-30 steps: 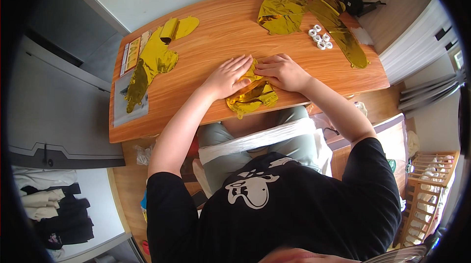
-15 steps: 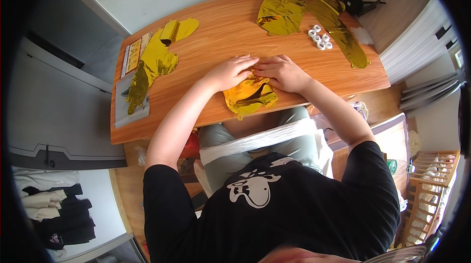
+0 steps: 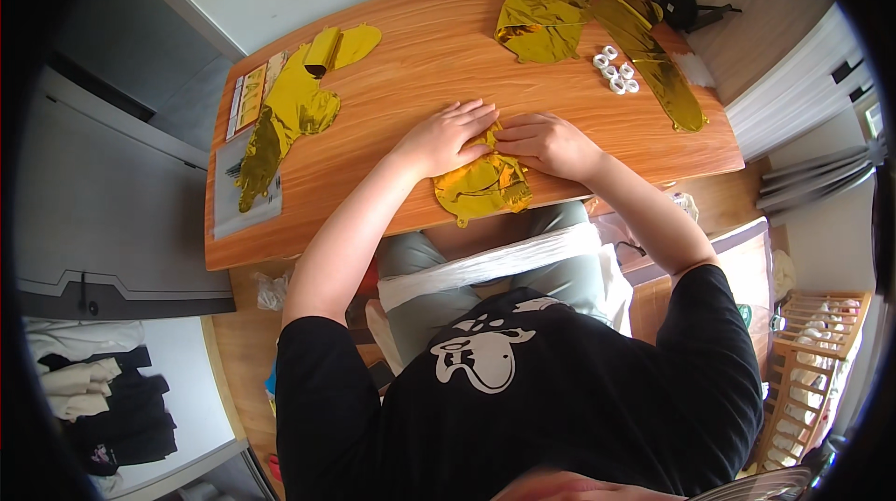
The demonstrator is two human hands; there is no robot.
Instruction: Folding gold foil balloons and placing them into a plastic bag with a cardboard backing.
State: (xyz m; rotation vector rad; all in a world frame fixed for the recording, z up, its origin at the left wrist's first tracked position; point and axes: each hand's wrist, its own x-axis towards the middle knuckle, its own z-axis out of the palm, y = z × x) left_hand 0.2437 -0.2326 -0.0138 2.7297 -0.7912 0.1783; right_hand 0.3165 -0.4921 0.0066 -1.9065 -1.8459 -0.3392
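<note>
Left hand (image 3: 446, 139) spread flat and right hand (image 3: 546, 143) with curled fingers both press on the crumpled gold foil balloon (image 3: 481, 186) at the tabletop's (image 3: 411, 62) near edge, more gold foil pieces (image 3: 289, 113) lying well apart to the left.

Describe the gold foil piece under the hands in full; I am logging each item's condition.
The gold foil piece is shiny, crinkled metallic film, folded into a flat, rough bundle. It lies on the wooden table at its near edge, one corner hanging slightly over it. The left hand presses flat on its upper left part; the right hand rests on its upper right. Its full shape cannot be told.
</note>
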